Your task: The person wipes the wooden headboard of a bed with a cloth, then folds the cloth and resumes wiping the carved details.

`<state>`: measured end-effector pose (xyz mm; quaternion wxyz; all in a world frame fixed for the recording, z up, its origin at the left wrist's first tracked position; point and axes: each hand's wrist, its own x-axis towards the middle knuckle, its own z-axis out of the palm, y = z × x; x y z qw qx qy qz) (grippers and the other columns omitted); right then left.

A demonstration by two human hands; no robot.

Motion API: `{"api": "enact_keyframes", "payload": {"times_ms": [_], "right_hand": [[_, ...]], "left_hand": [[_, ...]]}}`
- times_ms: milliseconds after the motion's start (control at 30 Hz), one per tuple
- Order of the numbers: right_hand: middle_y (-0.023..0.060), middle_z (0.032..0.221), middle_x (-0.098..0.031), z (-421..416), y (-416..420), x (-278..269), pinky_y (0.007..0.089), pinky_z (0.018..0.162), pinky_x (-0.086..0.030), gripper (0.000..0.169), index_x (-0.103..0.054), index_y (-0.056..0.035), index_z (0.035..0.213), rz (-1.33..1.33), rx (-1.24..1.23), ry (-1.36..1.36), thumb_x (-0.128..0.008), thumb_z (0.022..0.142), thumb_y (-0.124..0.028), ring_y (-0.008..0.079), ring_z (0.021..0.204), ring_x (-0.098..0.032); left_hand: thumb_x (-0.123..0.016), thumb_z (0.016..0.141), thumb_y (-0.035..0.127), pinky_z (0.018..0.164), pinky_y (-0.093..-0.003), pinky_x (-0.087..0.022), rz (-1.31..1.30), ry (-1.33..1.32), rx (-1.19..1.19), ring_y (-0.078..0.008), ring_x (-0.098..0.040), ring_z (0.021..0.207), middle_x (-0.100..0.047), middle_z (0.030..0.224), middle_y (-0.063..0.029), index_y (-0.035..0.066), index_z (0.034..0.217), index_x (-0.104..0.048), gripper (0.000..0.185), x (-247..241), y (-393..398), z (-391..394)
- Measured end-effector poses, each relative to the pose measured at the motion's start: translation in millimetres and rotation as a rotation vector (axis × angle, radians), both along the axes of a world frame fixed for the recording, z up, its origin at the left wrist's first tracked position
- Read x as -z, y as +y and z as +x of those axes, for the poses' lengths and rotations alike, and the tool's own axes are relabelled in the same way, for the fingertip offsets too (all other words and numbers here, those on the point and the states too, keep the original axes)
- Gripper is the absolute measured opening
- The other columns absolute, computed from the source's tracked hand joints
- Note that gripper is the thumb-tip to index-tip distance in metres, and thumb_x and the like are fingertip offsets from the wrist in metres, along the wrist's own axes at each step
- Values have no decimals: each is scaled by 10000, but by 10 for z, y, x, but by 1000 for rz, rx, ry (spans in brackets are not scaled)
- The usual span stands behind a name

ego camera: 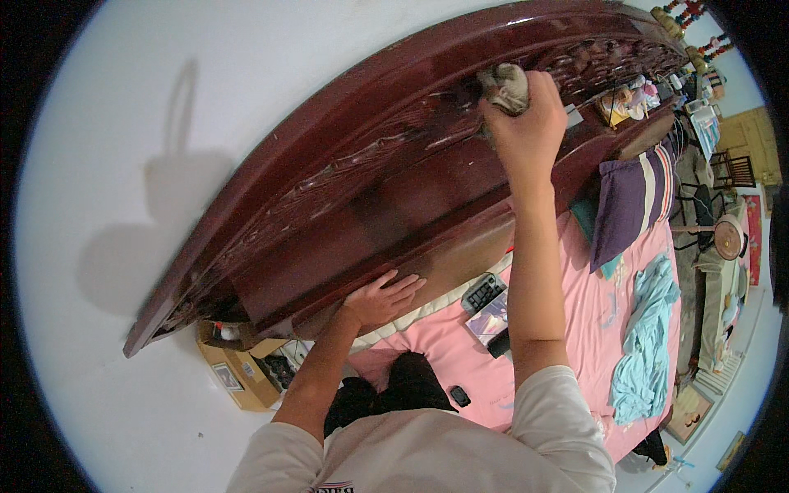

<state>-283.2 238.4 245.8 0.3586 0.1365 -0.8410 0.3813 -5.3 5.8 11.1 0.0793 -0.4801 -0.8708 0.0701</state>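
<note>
A dark red, glossy wooden headboard [394,203] with carved relief along its upper part spans the view against the white wall. My right hand [535,120] grips a crumpled grey-beige cloth [510,89] against the carved band near the top. Lower and to the left, my left hand [383,300] rests with fingers spread on the brown padded panel [459,256] along the headboard's bottom. That hand holds nothing.
On the pink-sheeted bed [425,333] lie a keyboard [484,292], a small black object [460,395], a purple striped pillow [625,203] and a crumpled light-blue cloth [644,345]. A cardboard box [246,385] stands lower left. Small items [629,101] crowd the ledge at right.
</note>
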Motion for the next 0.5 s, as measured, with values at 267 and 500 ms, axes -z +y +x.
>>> {"api": "enact_keyframes", "payload": {"times_ms": [267, 500], "right_hand": [[178, 924, -629, 171, -44, 53, 458, 757, -531, 383, -627, -16, 933, -14, -179, -152, -877, 658, -107, 441, 854, -631], [175, 929, -620, 126, -99, 107, 480, 740, -524, 348, -603, -7, 910, -32, -27, -51, -858, 686, -84, 444, 852, -629]], "left_hand": [[-548, 963, 387, 1246, -488, -332, 19, 13, 1, -202, -385, 1534, -448, 1666, -8, 187, 1306, -718, 433, 41, -17, 16], [-549, 958, 392, 1250, -489, -317, 2, 9, 12, -200, -395, 1527, -460, 1658, -1, 196, 1308, -714, 434, 52, -6, 6]]}}
